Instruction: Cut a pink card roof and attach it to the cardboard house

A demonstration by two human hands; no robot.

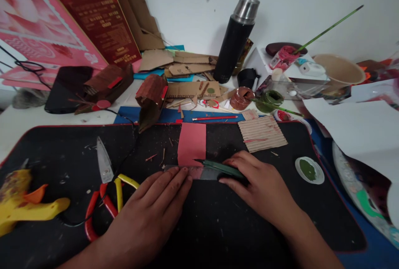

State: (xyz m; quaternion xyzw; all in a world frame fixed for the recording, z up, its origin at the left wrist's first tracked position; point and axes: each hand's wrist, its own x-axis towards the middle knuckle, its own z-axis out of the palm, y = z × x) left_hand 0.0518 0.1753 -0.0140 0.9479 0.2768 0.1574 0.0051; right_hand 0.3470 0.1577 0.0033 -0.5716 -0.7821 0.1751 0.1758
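My left hand point(158, 206) lies flat with its fingers stretched out, pressing a clear ruler point(212, 173) onto the black mat. The ruler crosses the lower end of a red paper piece point(191, 142), whose near edge shows through it. In my right hand point(258, 181) is a slim dark green craft knife point(222, 167), gripped between thumb and fingers. Its thin dark tip points left and rests over the red paper, just above the ruler's far edge. Whether the tip touches the paper I cannot tell.
Left lie scissors point(104, 165), pliers with yellow handles point(118, 194) and a yellow glue gun point(28, 202). Corrugated cardboard point(263, 133) and a lid of green paint point(309, 170) are right. Behind stand a black flask point(233, 44), paint jars point(269, 102) and small brown models point(151, 96).
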